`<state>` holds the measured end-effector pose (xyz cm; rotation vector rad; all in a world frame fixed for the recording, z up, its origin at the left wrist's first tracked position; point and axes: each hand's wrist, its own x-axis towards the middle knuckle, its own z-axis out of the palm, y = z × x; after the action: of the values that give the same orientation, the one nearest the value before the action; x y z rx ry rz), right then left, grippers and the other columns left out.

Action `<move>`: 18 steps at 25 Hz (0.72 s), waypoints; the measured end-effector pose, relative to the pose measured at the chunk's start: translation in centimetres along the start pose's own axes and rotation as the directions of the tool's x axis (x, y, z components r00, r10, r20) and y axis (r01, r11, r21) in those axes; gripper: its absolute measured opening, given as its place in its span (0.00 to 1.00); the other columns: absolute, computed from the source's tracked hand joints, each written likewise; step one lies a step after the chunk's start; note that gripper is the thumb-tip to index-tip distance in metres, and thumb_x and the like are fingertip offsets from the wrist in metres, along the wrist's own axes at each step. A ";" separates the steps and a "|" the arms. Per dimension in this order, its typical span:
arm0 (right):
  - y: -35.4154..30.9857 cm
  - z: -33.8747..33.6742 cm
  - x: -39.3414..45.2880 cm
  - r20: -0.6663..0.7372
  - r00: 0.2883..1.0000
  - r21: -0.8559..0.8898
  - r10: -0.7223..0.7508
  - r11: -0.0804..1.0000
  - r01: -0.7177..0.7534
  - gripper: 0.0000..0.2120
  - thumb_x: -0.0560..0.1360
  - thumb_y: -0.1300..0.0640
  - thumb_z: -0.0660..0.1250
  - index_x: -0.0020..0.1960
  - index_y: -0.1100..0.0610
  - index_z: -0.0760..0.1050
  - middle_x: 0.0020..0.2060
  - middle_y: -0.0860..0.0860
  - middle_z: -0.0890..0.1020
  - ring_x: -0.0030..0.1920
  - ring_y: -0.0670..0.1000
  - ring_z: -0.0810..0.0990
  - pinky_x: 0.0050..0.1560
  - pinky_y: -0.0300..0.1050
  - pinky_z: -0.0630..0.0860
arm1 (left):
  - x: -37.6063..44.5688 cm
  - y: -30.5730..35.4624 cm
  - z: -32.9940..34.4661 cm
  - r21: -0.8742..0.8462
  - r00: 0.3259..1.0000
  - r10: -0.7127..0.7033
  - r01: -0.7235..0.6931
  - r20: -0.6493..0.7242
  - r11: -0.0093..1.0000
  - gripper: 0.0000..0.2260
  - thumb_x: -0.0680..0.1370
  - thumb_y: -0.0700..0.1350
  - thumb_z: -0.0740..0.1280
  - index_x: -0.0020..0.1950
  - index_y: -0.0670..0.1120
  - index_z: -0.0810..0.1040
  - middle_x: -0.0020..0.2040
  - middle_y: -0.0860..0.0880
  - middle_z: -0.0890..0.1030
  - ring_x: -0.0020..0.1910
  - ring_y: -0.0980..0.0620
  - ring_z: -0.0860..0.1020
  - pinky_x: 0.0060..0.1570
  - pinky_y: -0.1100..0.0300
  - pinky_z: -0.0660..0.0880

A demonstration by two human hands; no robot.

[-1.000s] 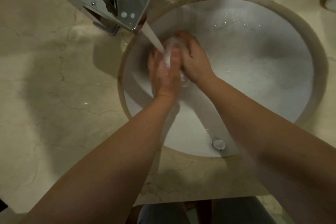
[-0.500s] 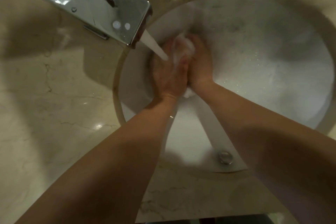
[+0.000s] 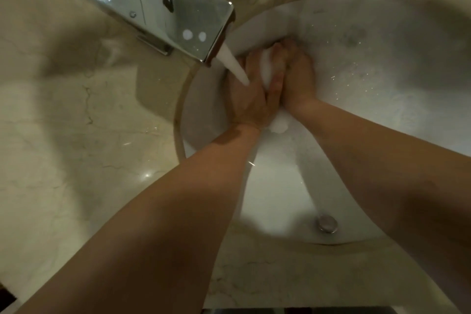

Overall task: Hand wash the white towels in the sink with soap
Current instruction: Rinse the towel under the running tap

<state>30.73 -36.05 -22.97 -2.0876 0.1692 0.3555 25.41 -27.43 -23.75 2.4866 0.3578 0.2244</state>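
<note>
Rinsing a small white towel (image 3: 267, 69) between both hands under the running tap.

Nearest, below the wrists, the drain plug (image 3: 327, 223) sits in the basin floor of the round white sink (image 3: 382, 64). Further in, the left hand (image 3: 248, 94) and right hand (image 3: 297, 76) are pressed together, fingers curled round the towel bunched between them; a wet end of it pokes out just below the heels of the palms. The water stream (image 3: 234, 65) from the chrome faucet (image 3: 163, 7), beyond and to the left of the hands, lands on the back of the left hand. This looks like the scrub-and-rinse step. Whether soap is on the cloth cannot be told. Next, probably, kneading or turning the bundle so water reaches the inner folds.
</note>
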 end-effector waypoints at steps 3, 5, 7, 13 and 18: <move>-0.3 -0.3 -0.8 0.000 1.000 -0.010 0.004 1.000 -0.004 0.13 0.82 0.51 0.57 0.57 0.58 0.75 0.48 0.48 0.80 0.47 0.47 0.77 0.46 0.33 0.70 | 0.1 0.7 -0.3 0.009 0.998 -0.065 0.065 -0.004 0.998 0.27 0.79 0.59 0.54 0.68 0.41 0.76 0.63 0.37 0.78 0.62 0.38 0.76 0.63 0.49 0.70; -0.6 -0.7 -1.3 0.016 0.999 0.018 0.034 0.999 -0.035 0.14 0.81 0.50 0.58 0.62 0.58 0.71 0.51 0.49 0.79 0.53 0.50 0.78 0.52 0.37 0.71 | -1.4 1.7 -0.8 0.080 0.957 -0.287 0.290 -0.045 0.954 0.30 0.77 0.65 0.55 0.69 0.45 0.75 0.65 0.41 0.77 0.65 0.41 0.72 0.66 0.49 0.65; -0.7 -1.3 -1.8 0.063 0.996 -0.018 0.070 0.997 -0.069 0.18 0.82 0.47 0.58 0.66 0.57 0.69 0.58 0.52 0.78 0.59 0.54 0.77 0.55 0.40 0.69 | -3.4 3.1 -1.5 -0.006 0.830 -0.534 0.540 -0.159 0.841 0.38 0.72 0.71 0.59 0.69 0.43 0.74 0.66 0.41 0.75 0.67 0.42 0.70 0.67 0.49 0.63; -1.4 -1.7 -3.5 0.080 0.983 -0.037 0.165 0.986 -0.162 0.23 0.80 0.40 0.58 0.64 0.56 0.71 0.56 0.54 0.79 0.57 0.55 0.78 0.51 0.42 0.71 | -2.8 5.1 -3.5 -0.411 0.335 -0.896 0.890 0.291 0.199 0.47 0.65 0.74 0.70 0.74 0.45 0.67 0.70 0.45 0.69 0.70 0.44 0.68 0.73 0.49 0.63; -1.4 -1.5 -4.9 0.014 0.993 0.187 0.114 0.976 -0.115 0.20 0.76 0.43 0.58 0.62 0.53 0.72 0.55 0.54 0.80 0.55 0.53 0.79 0.57 0.52 0.77 | -2.4 4.6 -4.8 -0.516 0.379 -0.826 0.847 0.416 0.129 0.39 0.60 0.77 0.68 0.60 0.51 0.77 0.57 0.52 0.78 0.56 0.48 0.78 0.62 0.50 0.75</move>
<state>26.69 -36.74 -19.49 -1.8951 0.3107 0.3970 22.88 -29.11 -17.39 1.2078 1.3615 -0.1658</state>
